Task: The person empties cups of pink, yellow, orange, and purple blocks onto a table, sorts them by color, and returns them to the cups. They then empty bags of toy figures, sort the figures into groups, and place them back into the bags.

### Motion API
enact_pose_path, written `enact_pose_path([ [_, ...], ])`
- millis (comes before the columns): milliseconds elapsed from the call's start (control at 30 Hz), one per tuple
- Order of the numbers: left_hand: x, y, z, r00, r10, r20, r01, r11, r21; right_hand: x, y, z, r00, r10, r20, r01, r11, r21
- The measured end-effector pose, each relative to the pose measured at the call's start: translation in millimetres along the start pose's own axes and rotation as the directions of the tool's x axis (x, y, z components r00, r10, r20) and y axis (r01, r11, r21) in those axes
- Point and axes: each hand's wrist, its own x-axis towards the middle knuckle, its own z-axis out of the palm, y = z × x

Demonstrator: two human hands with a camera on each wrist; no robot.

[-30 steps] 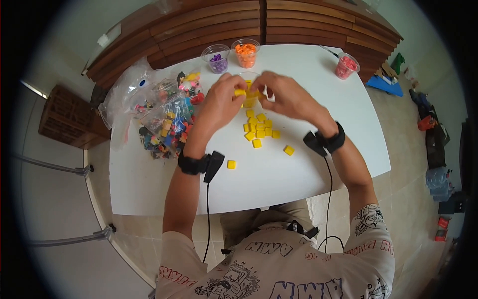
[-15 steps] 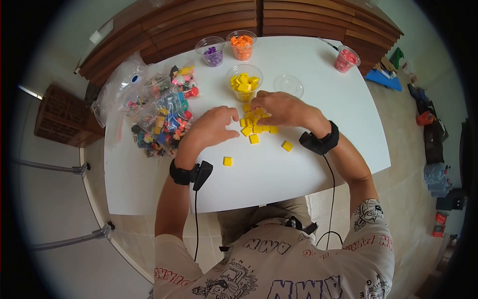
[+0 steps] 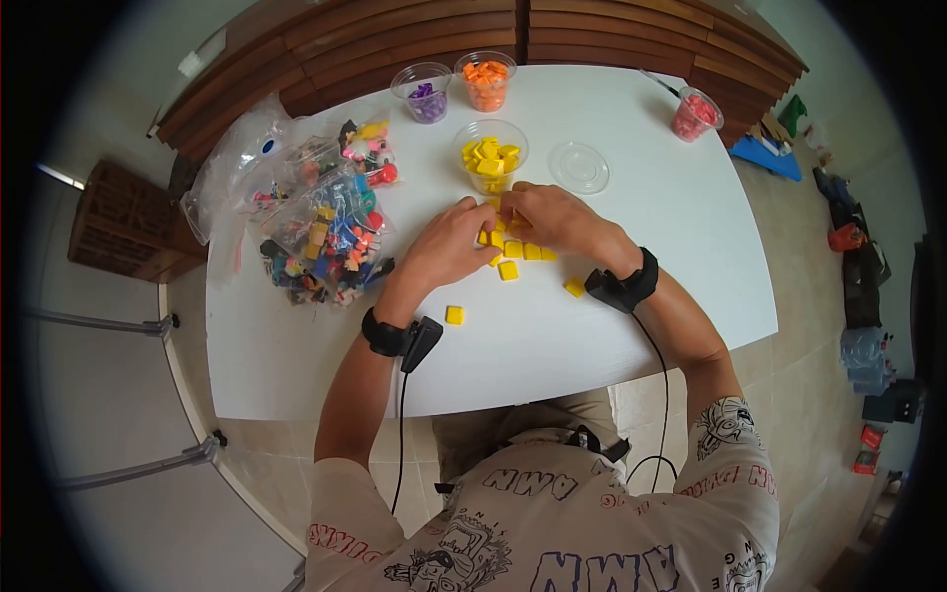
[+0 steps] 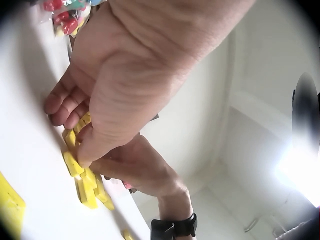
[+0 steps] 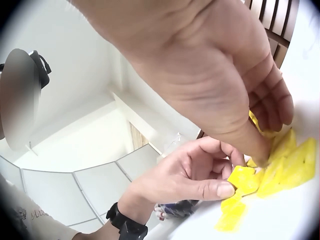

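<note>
In the head view, my left hand (image 3: pixel 449 242) and right hand (image 3: pixel 564 219) meet over a pile of yellow square tiles (image 3: pixel 513 249) on the white table. A yellow tile (image 5: pixel 241 177) is pinched between the thumb and a finger of my left hand (image 5: pixel 172 175), as the right wrist view shows. Curled down onto the pile, my right hand (image 5: pixel 220 85) has yellow pieces between its thumb and fingers; the fingertips are partly hidden. Just beyond the hands, a clear cup (image 3: pixel 491 178) holds several yellow tiles. Two single tiles (image 3: pixel 455 315) (image 3: pixel 575 287) lie nearer the table's front.
Cups of purple (image 3: pixel 427 104) and orange pieces (image 3: pixel 486 89) stand at the back; a cup of pink pieces (image 3: pixel 694 118) is at the back right. A clear lid (image 3: pixel 579 168) lies right of the yellow cup. Plastic bags of small figures (image 3: pixel 330 222) cover the left side.
Both hands came back from the yellow cup to the pile. Over the last half second my left hand moved right, up to the tiles, and its spread fingers closed on one.
</note>
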Motion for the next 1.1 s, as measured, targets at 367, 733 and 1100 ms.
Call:
enact_pose_path([
  [367, -3.2, 29.4, -45.0, 0.973, -0.105, -0.204, 0.094, 0.994, -0.064, -11.1, -6.4, -25.6, 0.986, -0.129, -0.107, 0.135, 0.989, 0.055],
  [733, 26.1, 8.3, -63.5, 0.890, -0.170, -0.422, 0.173, 0.984, -0.033, 7.5, -2.0, -73.5, 0.891, -0.031, -0.454, 0.020, 0.999, -0.029],
  [1100, 39.6, -9.5, -43.1, 0.961, -0.150, -0.234, 0.129, 0.986, -0.105, 9.2, -5.4, -33.4, 0.822, -0.369, -0.435, 0.246, 0.917, -0.313],
])
